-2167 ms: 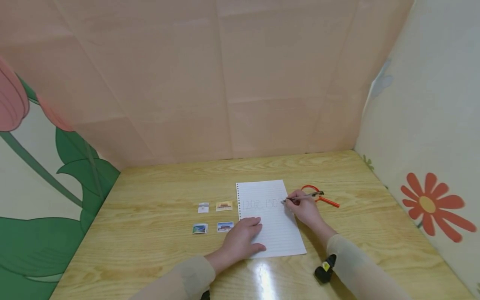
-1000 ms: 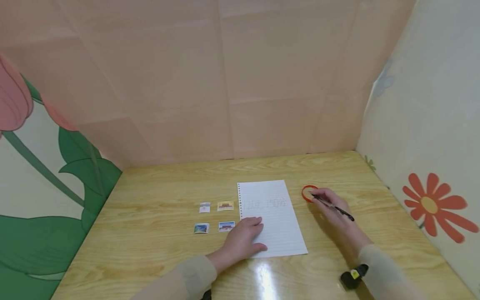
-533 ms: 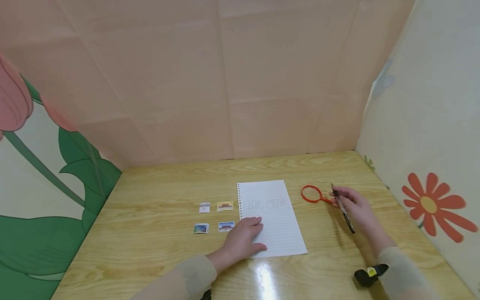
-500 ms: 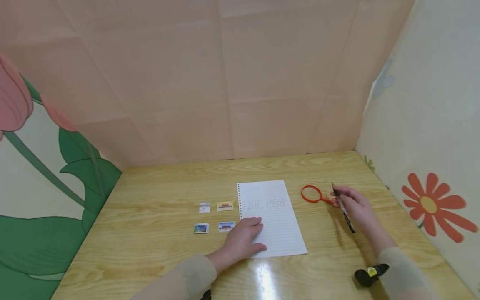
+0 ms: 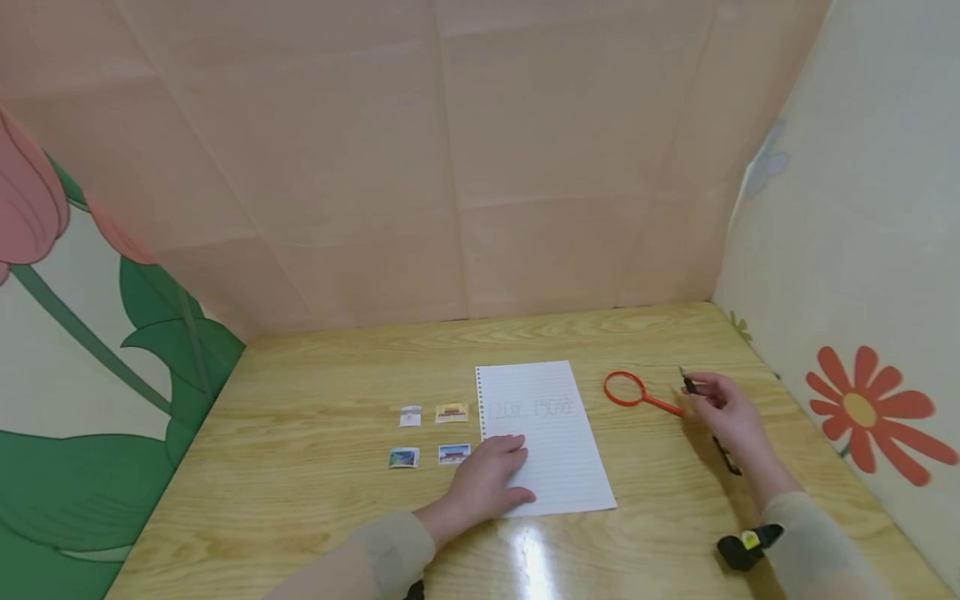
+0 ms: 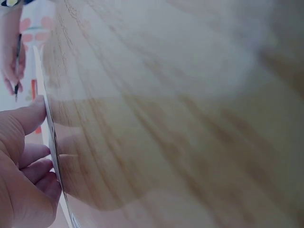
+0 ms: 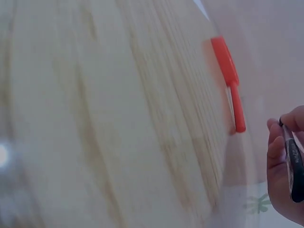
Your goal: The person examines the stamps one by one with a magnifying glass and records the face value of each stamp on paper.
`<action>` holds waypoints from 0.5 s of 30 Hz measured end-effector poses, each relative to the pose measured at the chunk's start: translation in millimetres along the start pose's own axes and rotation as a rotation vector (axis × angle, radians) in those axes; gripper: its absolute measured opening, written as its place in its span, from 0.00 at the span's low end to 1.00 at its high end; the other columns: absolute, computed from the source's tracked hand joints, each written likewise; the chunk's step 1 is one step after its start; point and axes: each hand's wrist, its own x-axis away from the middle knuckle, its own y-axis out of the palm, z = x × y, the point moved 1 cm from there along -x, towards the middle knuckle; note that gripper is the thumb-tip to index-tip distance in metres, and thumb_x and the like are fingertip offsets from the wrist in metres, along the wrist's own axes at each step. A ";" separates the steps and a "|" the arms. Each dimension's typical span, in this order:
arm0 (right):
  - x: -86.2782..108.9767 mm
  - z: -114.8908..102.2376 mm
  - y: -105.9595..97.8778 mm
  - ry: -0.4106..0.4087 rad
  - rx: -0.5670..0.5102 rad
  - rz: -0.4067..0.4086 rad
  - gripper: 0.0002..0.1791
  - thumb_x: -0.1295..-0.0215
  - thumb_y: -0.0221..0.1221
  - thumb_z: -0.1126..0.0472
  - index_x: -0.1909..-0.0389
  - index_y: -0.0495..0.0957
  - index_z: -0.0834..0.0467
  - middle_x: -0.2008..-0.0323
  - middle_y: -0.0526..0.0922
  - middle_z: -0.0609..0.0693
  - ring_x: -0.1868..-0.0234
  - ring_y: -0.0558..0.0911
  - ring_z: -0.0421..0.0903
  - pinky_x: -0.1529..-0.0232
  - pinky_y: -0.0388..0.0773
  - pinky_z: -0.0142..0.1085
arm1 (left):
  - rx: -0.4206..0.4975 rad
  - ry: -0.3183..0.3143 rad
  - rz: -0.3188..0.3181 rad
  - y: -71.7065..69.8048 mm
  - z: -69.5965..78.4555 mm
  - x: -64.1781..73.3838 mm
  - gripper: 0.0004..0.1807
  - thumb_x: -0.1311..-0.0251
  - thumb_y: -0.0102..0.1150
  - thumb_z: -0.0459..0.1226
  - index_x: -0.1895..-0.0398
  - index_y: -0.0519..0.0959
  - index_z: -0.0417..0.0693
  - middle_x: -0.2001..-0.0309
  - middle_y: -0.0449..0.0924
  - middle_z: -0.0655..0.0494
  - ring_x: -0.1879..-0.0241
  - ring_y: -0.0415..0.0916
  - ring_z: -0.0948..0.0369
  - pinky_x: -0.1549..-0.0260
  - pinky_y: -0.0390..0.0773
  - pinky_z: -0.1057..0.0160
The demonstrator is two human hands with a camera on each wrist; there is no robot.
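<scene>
My left hand rests with spread fingers on the lower left part of a lined, hole-edged sheet of paper. A line of faint handwriting with digits runs across the sheet's upper half. To the right, my right hand pinches a black-ended pen above the table, its tip aimed away from me. Just left of that hand, a red magnifying glass lies on the table, its handle end close to the fingers. In the left wrist view, the left fingers press on the sheet's edge.
Several small stamps lie left of the paper, among them a yellow one and a blue one. Another stamp is right by my left hand. Behind the wooden table stands a pinkish covered wall.
My right hand has left the paper with the pen and moved right, past the magnifying glass's handle. The magnifying glass is now fully uncovered. My left hand has stayed on the sheet.
</scene>
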 end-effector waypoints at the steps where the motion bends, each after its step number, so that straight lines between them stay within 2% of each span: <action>1: -1.3 2.7 -1.6 0.011 0.027 0.020 0.21 0.29 0.57 0.62 0.38 0.71 0.65 0.54 0.82 0.59 0.65 0.75 0.34 0.73 0.76 0.28 | 0.001 -0.001 0.000 0.0 0.0 -0.2 0.36 0.45 0.70 0.55 0.39 0.78 0.42 0.34 0.72 0.50 0.34 0.68 0.55 0.33 0.63 0.60; 4: -4.6 9.3 -7.6 0.055 0.104 0.055 0.22 0.30 0.58 0.60 0.38 0.72 0.64 0.52 0.80 0.61 0.67 0.73 0.33 0.76 0.74 0.28 | 0.005 -0.001 0.002 -0.7 0.4 -0.3 0.36 0.46 0.70 0.55 0.39 0.78 0.42 0.34 0.72 0.50 0.35 0.68 0.55 0.33 0.63 0.60; 8: -6.0 12.9 -14.5 0.067 0.158 0.081 0.23 0.31 0.60 0.57 0.39 0.74 0.64 0.51 0.79 0.63 0.68 0.71 0.31 0.77 0.74 0.28 | 0.013 0.003 0.010 -2.4 1.2 0.2 0.36 0.46 0.70 0.54 0.39 0.78 0.41 0.34 0.72 0.49 0.35 0.68 0.54 0.33 0.63 0.59; 12: -7.8 14.9 -16.6 0.083 0.175 0.075 0.24 0.31 0.61 0.56 0.40 0.74 0.65 0.53 0.79 0.63 0.69 0.71 0.31 0.78 0.75 0.29 | 0.013 0.008 0.017 -2.9 1.3 0.4 0.36 0.46 0.70 0.54 0.40 0.78 0.41 0.34 0.72 0.49 0.35 0.68 0.54 0.33 0.63 0.60; 15: -10.0 17.3 -15.8 0.079 0.203 0.067 0.23 0.32 0.61 0.58 0.40 0.75 0.66 0.55 0.78 0.63 0.68 0.71 0.33 0.77 0.76 0.29 | 0.010 0.010 0.018 -3.0 1.3 0.6 0.36 0.46 0.71 0.54 0.40 0.78 0.41 0.35 0.73 0.49 0.35 0.68 0.54 0.33 0.63 0.60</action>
